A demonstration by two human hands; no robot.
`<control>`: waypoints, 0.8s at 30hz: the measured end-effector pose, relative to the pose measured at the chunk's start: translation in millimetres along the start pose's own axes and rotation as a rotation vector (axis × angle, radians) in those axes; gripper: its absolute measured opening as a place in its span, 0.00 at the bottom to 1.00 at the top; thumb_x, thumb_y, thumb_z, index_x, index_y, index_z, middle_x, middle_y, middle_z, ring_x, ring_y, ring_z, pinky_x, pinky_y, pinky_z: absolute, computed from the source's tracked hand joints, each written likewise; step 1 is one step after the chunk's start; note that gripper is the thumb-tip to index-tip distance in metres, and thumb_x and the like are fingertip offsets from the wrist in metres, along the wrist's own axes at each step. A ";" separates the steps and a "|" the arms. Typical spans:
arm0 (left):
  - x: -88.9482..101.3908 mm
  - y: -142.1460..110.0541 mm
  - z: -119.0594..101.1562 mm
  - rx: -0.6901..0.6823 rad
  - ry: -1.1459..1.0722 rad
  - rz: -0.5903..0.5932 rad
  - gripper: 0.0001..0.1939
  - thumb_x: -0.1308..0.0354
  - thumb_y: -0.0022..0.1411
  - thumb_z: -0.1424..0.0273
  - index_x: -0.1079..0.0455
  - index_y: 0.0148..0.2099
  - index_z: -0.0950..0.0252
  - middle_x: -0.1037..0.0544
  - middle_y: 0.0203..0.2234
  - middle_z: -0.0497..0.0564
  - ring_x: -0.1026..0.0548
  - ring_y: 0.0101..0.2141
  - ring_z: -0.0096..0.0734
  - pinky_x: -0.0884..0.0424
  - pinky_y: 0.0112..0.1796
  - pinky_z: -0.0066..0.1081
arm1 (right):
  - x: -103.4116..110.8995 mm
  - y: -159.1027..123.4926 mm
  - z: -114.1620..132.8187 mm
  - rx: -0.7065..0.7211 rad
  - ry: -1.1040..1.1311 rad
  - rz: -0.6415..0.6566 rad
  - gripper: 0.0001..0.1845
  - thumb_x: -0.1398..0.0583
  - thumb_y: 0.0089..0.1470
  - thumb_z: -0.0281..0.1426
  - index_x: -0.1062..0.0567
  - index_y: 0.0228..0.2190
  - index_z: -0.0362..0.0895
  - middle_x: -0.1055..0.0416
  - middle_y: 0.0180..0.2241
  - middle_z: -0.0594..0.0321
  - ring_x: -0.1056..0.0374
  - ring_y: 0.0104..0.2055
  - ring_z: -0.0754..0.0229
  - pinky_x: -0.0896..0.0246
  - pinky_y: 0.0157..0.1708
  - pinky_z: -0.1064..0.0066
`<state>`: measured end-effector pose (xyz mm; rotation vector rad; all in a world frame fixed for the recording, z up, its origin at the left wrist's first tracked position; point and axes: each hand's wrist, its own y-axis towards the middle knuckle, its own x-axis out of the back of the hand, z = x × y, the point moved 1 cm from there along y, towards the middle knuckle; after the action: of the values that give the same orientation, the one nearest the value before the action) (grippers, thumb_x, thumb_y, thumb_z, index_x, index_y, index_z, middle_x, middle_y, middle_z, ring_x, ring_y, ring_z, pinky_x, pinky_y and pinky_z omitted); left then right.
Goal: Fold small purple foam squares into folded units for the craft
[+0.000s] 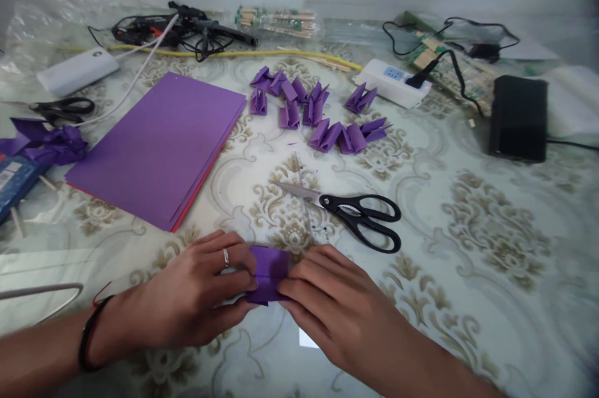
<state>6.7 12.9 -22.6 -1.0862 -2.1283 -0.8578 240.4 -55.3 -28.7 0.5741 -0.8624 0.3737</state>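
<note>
Between my two hands, low over the patterned tabletop, is a small folded piece of purple paper (270,274) with a crease across its middle. My left hand (199,289), with a ring and a dark wrist band, pinches its left edge. The fingers of my right hand (330,298) close on its right edge. Black-handled scissors (360,214) lie just beyond my right hand, blades pointing left. Farther back sit several folded purple paper pieces (322,136) in a loose cluster. A stack of purple paper sheets (159,142) with red beneath lies beyond my left hand.
A white power strip (395,83) with a black plug stands at the back right, near a black box (518,117). A white power bank (77,70), tangled black cables (187,30), a second pair of scissors (63,108) and crumpled purple paper (44,142) are at the left.
</note>
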 end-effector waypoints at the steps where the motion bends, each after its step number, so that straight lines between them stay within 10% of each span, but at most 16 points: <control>1: 0.1 0.4 0.1 0.006 -0.002 0.003 0.05 0.43 0.73 0.76 0.27 0.43 0.62 0.19 0.37 0.53 0.21 0.38 0.40 0.22 0.41 0.41 | -0.2 0.1 -0.3 0.003 -0.004 0.004 0.13 0.41 0.72 0.25 0.24 0.32 0.42 0.24 0.33 0.60 0.31 0.36 0.55 0.36 0.45 0.59; 24: -4.8 -2.8 7.8 0.091 -0.029 -0.058 0.09 0.40 0.74 0.75 0.28 0.55 0.64 0.18 0.39 0.52 0.22 0.39 0.38 0.22 0.41 0.37 | -9.0 8.1 -9.1 -0.147 0.194 -0.125 0.05 0.39 0.69 0.22 0.25 0.41 0.43 0.24 0.36 0.60 0.29 0.38 0.56 0.30 0.42 0.62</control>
<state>5.0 15.4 -31.7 -1.0009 -2.2101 -0.7673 236.2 -44.0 -37.9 0.4449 -0.6577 0.2453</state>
